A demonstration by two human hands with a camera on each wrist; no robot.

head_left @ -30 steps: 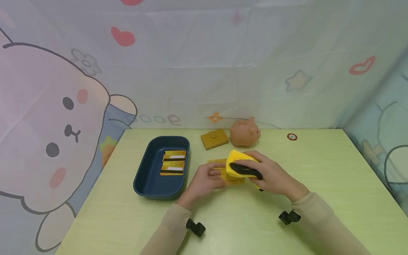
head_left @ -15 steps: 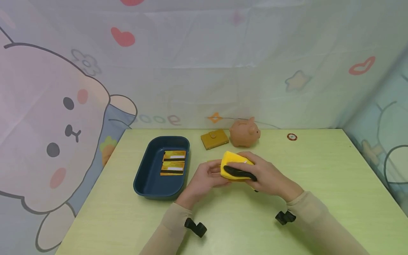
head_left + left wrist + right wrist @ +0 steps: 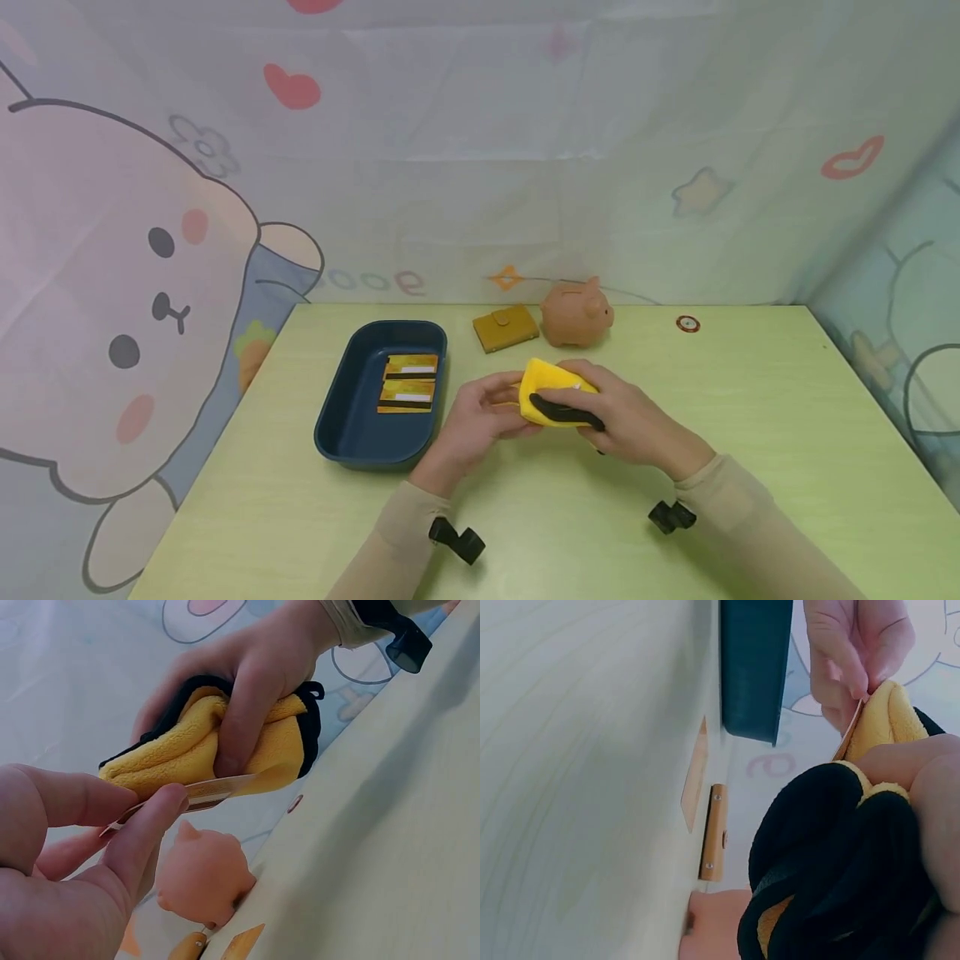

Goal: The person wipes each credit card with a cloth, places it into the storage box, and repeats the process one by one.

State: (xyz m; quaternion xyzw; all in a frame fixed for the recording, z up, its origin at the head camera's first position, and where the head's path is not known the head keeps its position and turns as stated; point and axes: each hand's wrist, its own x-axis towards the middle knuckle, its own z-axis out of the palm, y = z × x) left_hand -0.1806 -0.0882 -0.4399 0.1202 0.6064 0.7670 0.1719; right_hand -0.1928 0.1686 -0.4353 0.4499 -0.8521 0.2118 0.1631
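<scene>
My right hand (image 3: 633,414) grips a folded yellow cloth (image 3: 546,385) with black edging, above the middle of the table. A thin card (image 3: 212,793) is pinched by its end between the thumb and fingers of my left hand (image 3: 474,423). The cloth lies against one face of that card in the left wrist view. Another card (image 3: 695,778) lies on the tabletop in the right wrist view; in the head view the hands and cloth hide it.
A dark blue tray (image 3: 358,446) stands at the left, with two yellow cards (image 3: 407,397) inside. Along the back are a mustard card wallet (image 3: 506,328), a pink piggy bank (image 3: 573,315) and a small red-and-white disc (image 3: 687,324). A patterned curtain hangs behind the table.
My left hand has picked up a card that was on the table. The right hand has brought the cloth slightly left, against the card.
</scene>
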